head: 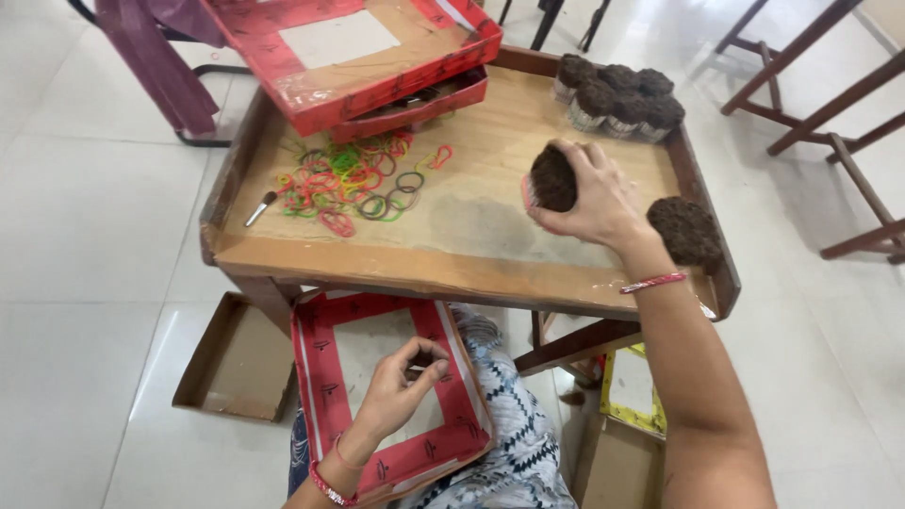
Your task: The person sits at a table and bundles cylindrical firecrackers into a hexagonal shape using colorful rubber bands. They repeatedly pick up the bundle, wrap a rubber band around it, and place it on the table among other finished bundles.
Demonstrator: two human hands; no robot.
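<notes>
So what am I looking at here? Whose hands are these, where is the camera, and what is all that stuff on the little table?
There is no machine here: these are a person's own two bare hands, filmed by a camera worn on their head, looking down. The right hand has its grip around a dark, bristly round bundle on the wooden table. The left hand is lower down, fingertips pinched over a flat red box lid resting on the lap; whether it holds anything is too small to tell. On the table lie a heap of coloured rubber bands, a small brush, stacked red boxes, a cluster of more dark bundles at the far corner, and one more bundle beside the wrist.
</notes>
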